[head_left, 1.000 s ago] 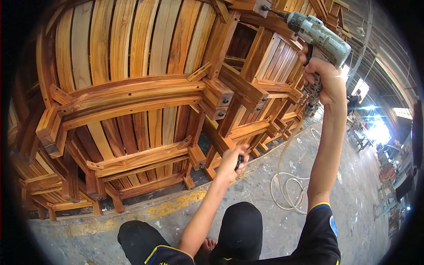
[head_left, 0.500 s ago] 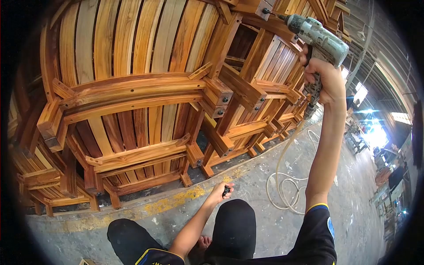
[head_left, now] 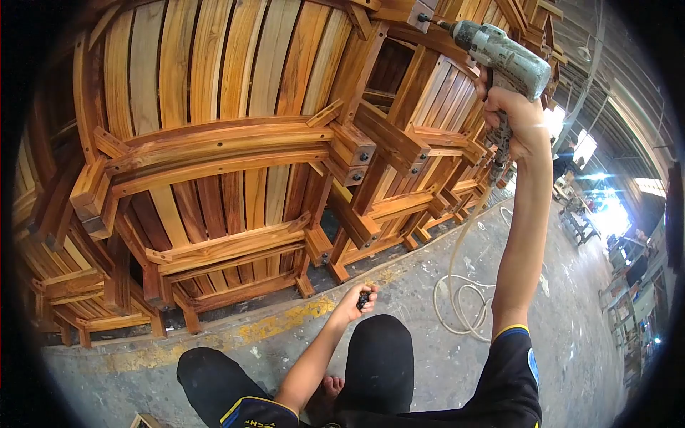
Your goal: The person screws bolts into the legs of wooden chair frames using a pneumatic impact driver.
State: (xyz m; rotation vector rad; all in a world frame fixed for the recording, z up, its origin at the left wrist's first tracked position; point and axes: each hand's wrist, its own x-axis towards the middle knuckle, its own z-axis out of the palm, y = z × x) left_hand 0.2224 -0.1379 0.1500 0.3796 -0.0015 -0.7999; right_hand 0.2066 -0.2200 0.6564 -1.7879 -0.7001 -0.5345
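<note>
My right hand (head_left: 515, 118) is raised at the upper right, fingers wrapped round the grip of a worn grey-green air screwdriver (head_left: 499, 55). A pale hose (head_left: 462, 246) runs down from its handle. The bit points left at a small black foot glide (head_left: 424, 17) on the end of a wooden leg (head_left: 399, 11); whether they touch is hard to tell. Low in the middle, above my knee, my left hand (head_left: 354, 303) is closed round several small black pieces (head_left: 364, 298), which look like the glides on other leg ends.
Stacked slatted wooden chairs (head_left: 221, 139) fill the left and centre, their legs jutting toward me. The hose lies coiled on the paint-spotted concrete floor (head_left: 414, 342). A worn yellow line (head_left: 285, 317) runs along the stack. Workshop equipment (head_left: 574, 221) and a person (head_left: 567, 160) are far right.
My right hand and the screwdriver have shifted slightly left, with the bit nearer the glide on the leg. My left hand has risen a little, still closed on the black pieces.
</note>
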